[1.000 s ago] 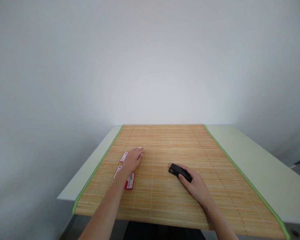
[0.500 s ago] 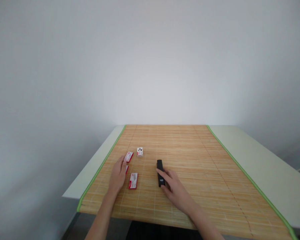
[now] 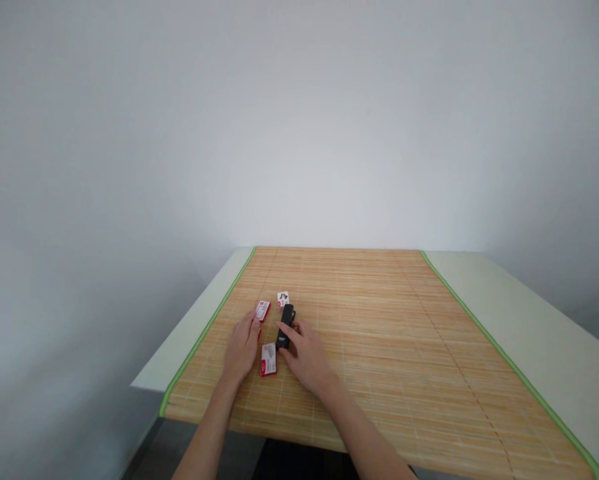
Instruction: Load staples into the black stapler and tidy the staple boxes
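My right hand (image 3: 304,353) has its thumb and fingers around a black stapler (image 3: 284,328), which leans slightly, its far end to the right. The stapler's near end lies right beside a red-and-white staple box (image 3: 268,360); I cannot tell if they touch. My left hand (image 3: 242,347) rests low on the mat with fingers stretched forward, covering most of another red box (image 3: 259,335). Just past its fingertips lies a third red-and-white box (image 3: 262,310). A small white box (image 3: 283,299) with a dark picture on it stands beyond the stapler's far end.
Under everything lies a bamboo mat (image 3: 369,347) with green edging, on a white table (image 3: 509,307). A plain pale wall (image 3: 329,133) rises behind the table's far edge. The mat's front edge is close to my forearms.
My right hand has moved the stapler left and a bit forward, up beside the boxes, and tilted it. My left hand stays by the same boxes. The view has shifted slightly.
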`<action>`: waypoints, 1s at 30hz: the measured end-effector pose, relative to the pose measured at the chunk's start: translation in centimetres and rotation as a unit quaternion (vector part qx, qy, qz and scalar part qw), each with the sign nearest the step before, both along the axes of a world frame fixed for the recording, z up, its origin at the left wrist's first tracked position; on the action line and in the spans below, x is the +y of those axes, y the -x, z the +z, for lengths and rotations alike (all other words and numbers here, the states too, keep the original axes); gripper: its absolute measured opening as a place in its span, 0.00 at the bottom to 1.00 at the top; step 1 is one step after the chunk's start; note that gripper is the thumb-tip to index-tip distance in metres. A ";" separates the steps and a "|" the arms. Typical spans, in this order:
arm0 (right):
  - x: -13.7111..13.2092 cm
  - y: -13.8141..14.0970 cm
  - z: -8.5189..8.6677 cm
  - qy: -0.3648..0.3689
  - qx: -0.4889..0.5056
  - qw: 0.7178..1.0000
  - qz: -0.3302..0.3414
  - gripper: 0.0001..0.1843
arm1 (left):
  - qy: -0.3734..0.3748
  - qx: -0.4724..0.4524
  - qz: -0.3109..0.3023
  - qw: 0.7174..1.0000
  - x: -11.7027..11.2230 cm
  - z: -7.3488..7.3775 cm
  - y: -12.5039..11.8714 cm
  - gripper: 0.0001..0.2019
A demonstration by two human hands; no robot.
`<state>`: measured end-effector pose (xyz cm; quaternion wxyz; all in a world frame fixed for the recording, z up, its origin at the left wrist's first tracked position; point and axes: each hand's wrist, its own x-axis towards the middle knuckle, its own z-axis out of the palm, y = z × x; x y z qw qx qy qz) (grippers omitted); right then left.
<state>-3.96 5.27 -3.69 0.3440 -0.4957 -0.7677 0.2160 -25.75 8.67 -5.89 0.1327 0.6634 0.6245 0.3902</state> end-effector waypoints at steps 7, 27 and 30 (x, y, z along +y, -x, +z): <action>0.1 -0.2 0.4 0.013 0.006 1.000 0.011 0.40 | -0.003 -0.021 0.013 1.000 0.2 0.2 -0.1 0.24; -5.5 -15.4 -1.2 0.016 -0.208 0.963 -0.172 0.29 | -0.051 0.172 -0.237 0.955 -5.0 1.2 -20.2 0.24; -5.6 -14.6 -1.4 0.013 -0.218 0.957 -0.191 0.29 | -0.052 0.178 -0.230 0.955 -5.0 0.6 -20.4 0.24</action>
